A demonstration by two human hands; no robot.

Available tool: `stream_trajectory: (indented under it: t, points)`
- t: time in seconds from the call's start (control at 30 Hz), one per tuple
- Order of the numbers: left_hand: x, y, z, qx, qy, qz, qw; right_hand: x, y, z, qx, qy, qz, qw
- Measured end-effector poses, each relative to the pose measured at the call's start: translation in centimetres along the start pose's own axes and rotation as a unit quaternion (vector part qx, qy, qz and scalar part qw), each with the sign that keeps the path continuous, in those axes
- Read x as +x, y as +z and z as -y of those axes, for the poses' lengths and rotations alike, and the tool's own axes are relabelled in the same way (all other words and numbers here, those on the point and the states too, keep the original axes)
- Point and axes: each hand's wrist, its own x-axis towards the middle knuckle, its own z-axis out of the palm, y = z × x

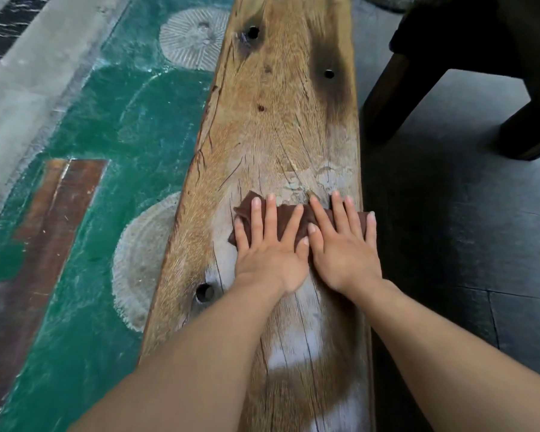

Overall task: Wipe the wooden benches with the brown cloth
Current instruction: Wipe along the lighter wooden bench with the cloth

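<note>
**Both palms on the cloth, midway along the bench**

The brown cloth (pixel 286 218) lies bunched across the wooden bench (pixel 275 126), spanning most of the plank's width, with its right corner reaching the bench's right edge. The left hand (pixel 270 244) presses flat on the cloth's left part, fingers straight and spread; the right hand (pixel 343 244) presses on the right part the same way, fingers straight and fanned. The two hands sit side by side, thumbs touching or nearly so. Neither grips the fabric; they only bear down on it.

Just beyond the fingertips the wood carries a pale, flaky patch (pixel 318 180), and cracks run along the grain. Farther up are two dark round holes (pixel 252 32), and a third hole (pixel 205 292) sits near the left wrist.

To the left lies a green patterned floor (pixel 106 126); to the right, dark grey tiles (pixel 449 213) and a dark furniture leg (pixel 387 95).

Risks, as I judge them: with flat palms and no grip, the cloth may ruck up or slide out from under the hands. It may also snag on the cracked, splintery grain. The right corner could slip off the edge, leaving that strip unwiped.
</note>
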Motion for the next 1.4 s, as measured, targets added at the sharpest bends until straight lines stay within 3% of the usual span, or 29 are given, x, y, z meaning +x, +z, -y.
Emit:
stream_trajectory:
  t: [0.5,0.63,0.93,1.07,1.2,1.4]
  points:
    - [7.0,-3.5,-1.3,0.011,0.002,-0.024,1.0,8.4,-2.2,-1.2,-0.003,-0.024,-0.036,0.999]
    - [6.9,-3.6,-1.2,0.003,0.0,-0.022,1.0,8.4,-2.5,-0.8,0.003,-0.018,-0.012,1.0]
    - [-2.3,-1.1,2.6,-0.014,-0.06,0.006,0.998,0.0,-0.3,3.6,0.026,-0.03,0.075,0.996]
    - [-7.9,0.3,4.4,-0.021,-0.103,0.013,0.994,-4.4,0.5,5.9,0.016,-0.077,0.094,0.992]
    - [-12.5,2.0,5.2,0.042,-0.106,-0.074,0.991,-8.2,1.9,7.6,0.001,-0.081,0.112,0.99]
    - [-10.8,0.1,5.6,-0.017,-0.107,-0.049,0.993,-6.4,0.9,8.2,0.01,-0.096,0.05,0.994]
